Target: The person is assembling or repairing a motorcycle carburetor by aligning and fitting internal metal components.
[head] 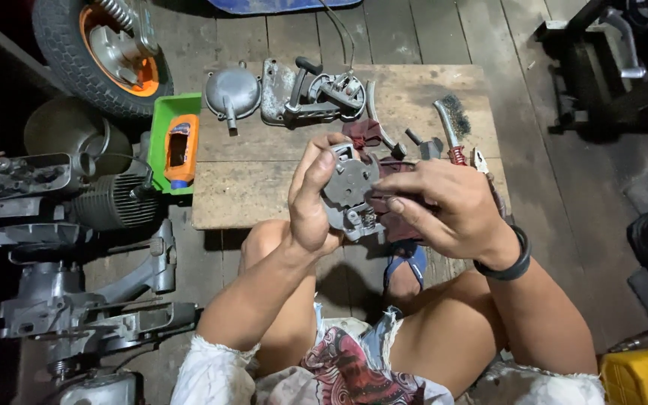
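Two hands, grey metal part (348,191) between grips

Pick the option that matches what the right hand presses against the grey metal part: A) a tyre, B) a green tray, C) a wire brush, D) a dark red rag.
D: the right hand holds a dark red rag against the grey metal part, which the left hand grips.

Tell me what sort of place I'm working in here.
Likely a small motorcycle repair spot: a finned grey engine block and an orange-rimmed rubber wheel lie on the plank floor, while both hands hold a round grey metal engine part.
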